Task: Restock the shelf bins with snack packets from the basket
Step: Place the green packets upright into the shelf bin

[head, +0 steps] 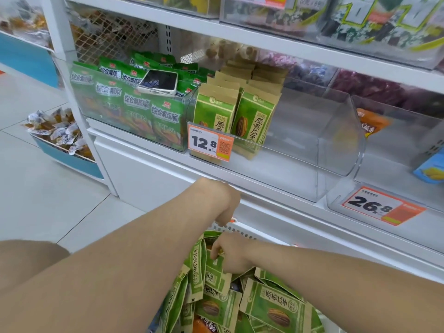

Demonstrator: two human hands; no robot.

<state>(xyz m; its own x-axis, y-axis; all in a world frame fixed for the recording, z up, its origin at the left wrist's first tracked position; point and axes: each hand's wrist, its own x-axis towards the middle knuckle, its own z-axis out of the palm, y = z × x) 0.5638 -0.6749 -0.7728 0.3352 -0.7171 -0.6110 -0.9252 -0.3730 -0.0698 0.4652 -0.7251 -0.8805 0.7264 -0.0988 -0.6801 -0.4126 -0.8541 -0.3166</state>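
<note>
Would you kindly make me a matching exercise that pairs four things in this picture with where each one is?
Things: 1 phone; 2 12.8 price tag; 3 right hand; 4 blue packet.
Places: A in the basket, gripping a seed packet; B in the far-right bin; C on the green packets in the left bin; D on the front of the middle bin.
Pairs: 1-C; 2-D; 3-A; 4-B.
</note>
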